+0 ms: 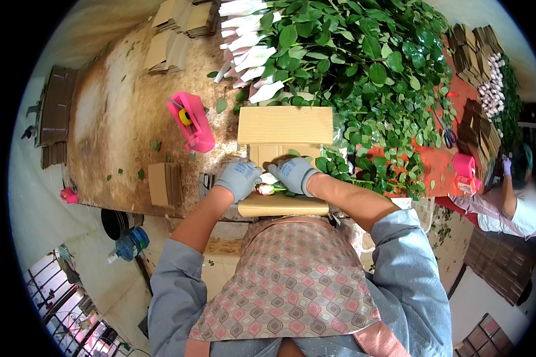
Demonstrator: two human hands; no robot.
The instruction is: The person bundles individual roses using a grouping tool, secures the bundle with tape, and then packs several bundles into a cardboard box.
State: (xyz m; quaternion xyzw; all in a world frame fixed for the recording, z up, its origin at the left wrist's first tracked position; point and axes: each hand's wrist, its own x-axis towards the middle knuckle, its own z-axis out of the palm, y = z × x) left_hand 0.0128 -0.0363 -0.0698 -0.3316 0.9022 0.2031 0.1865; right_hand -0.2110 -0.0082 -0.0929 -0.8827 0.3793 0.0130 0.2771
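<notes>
In front of me lies a piece of tan corrugated cardboard (284,126), with another ribbed cardboard flap (283,206) along its near side. A pale pink and white rose bud (266,190) rests on it between my gloved hands. My left hand (239,178) is at the left of the bud, fingers curled and closed. My right hand (293,175) is closed at the right, its fingertips close to the flower; leafy rose stems (335,165) show beyond it. What the fingers of either hand grip is hidden.
A pink tape dispenser (199,122) and stacked cardboard (164,184) are on the left. A large pile of leafy stems (363,59) with white-wrapped heads (247,50) fills the far side. Scissors (448,137) lie right. A co-worker (521,202) is at the far right.
</notes>
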